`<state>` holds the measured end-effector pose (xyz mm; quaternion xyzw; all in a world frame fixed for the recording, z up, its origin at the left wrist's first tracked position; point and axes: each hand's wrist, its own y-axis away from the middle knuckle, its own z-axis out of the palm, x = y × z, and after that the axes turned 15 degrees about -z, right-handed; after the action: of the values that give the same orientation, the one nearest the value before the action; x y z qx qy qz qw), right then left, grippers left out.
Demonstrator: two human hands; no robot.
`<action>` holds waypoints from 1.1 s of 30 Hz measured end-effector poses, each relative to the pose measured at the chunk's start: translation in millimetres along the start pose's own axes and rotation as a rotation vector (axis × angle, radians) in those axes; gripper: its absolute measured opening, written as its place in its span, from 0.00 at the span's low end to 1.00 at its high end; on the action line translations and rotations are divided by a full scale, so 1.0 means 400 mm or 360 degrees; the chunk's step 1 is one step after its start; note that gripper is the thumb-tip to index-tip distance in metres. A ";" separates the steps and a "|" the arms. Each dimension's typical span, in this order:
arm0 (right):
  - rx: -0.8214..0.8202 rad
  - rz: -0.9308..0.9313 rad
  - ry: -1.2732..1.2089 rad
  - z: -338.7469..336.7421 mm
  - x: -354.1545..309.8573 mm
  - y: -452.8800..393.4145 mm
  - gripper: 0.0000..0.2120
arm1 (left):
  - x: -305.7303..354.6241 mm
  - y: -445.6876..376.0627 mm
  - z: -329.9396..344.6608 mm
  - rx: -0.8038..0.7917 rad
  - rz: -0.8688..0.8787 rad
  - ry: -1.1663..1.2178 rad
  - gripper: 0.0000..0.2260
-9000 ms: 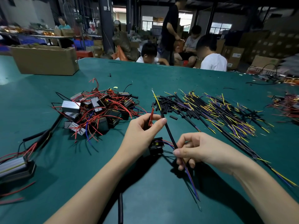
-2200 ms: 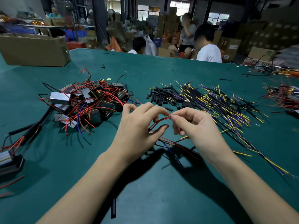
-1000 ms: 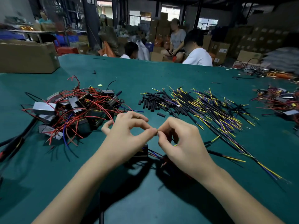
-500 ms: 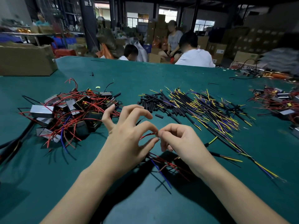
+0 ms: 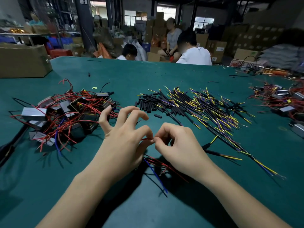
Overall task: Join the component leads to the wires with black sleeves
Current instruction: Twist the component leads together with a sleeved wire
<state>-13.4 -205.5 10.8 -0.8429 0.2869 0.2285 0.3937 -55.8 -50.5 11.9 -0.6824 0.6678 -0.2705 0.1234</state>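
At the far left of the green table [image 5: 164, 74], the heap of boxed components with red leads [image 5: 65, 116] lies well apart from the work, up and left of the hands. The left hand [image 5: 121, 142] comes next: thumb and forefinger pinch the end of a red component lead [image 5: 144, 139], while its other three fingers fan up and away, holding nothing. The lead's bare tip runs roughly level, left to right, straight toward the right hand [image 5: 179, 145], which meets it fingertip to fingertip and pinches something tiny at the joint; whether that is a bare wire end I cannot tell for sure. The two pinches almost touch, so I judge the joining hinges on this short horizontal line between them, both hands equally near. Beneath the hands more red leads and a blue lead [image 5: 156, 176] trail toward the viewer; the component they belong to is hidden. A black-sleeved wire with a yellow end [image 5: 212, 143] emerges just right of the right hand. Farther right and up lie the loose black sleeves [image 5: 148, 104] and the pile of sleeved yellow and purple wires [image 5: 209, 109].
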 end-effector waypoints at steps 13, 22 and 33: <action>0.0056 -0.0536 0.0276 -0.009 -0.004 0.001 0.04 | -0.013 -0.003 -0.016 -0.0262 -0.0406 0.0703 0.12; 0.0089 0.0208 -0.0501 -0.019 -0.008 -0.013 0.07 | -0.003 -0.004 -0.004 0.0425 0.0161 0.0183 0.02; 0.0076 -0.0625 0.0439 -0.017 0.009 -0.003 0.06 | 0.025 0.007 -0.010 0.0026 -0.0405 0.0602 0.07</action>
<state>-8.8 -211.2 13.4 -0.8962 0.1739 0.0235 0.4075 -60.4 -59.7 15.7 -0.6972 0.5855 -0.4124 -0.0334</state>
